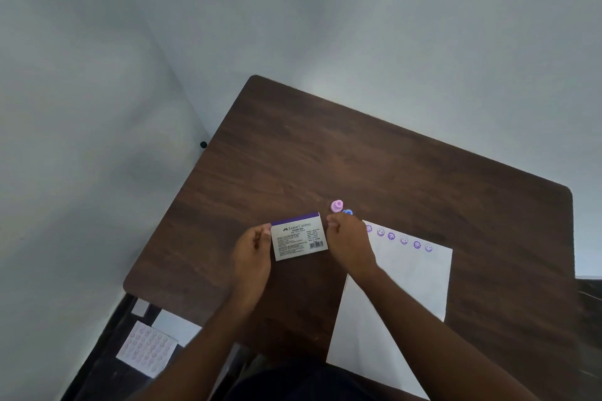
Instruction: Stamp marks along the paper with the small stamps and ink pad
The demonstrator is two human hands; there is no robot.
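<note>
A closed ink pad box (299,236), white with a purple strip and printed label, sits on the brown table (358,156). My left hand (254,254) pinches its left edge and my right hand (347,241) grips its right edge. A pink stamp (337,206) and a blue stamp (347,212) stand just beyond my right hand. White paper (410,277) lies to the right, with a row of several purple smiley marks (404,240) along its top edge; my right forearm crosses it.
Below the table's left edge, on a dark surface, lie a stamped sheet (146,348) and other white papers (176,325). A pale wall stands behind the table. The table's far half holds nothing.
</note>
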